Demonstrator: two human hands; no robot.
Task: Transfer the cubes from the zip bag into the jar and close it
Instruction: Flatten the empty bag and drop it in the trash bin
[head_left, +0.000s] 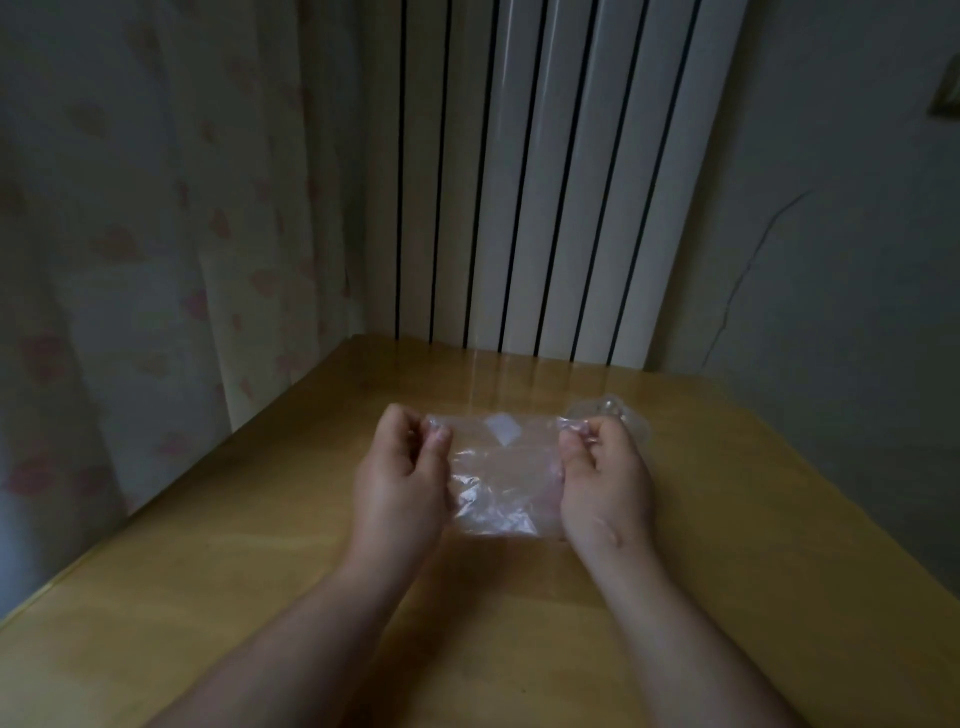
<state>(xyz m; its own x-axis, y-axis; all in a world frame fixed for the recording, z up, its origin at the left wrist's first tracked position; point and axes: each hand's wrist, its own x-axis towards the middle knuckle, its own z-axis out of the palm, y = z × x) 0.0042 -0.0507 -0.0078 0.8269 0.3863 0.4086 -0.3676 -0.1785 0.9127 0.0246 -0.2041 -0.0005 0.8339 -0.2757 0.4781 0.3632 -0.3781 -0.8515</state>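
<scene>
A clear plastic zip bag (501, 480) is held above the wooden table (260, 545) between both hands. My left hand (402, 480) pinches the bag's top left corner. At the top right corner my right hand (605, 480) pinches it too. One pale, whitish cube (503, 430) shows through the plastic near the bag's top edge. Behind my right hand stands a clear jar (621, 413), mostly hidden by the fingers. I cannot tell whether the jar has a lid on.
A white ribbed radiator (545, 182) stands against the wall right behind the table's far edge. A curtain with pink prints (130, 234) hangs along the left side of the table. The room is dim.
</scene>
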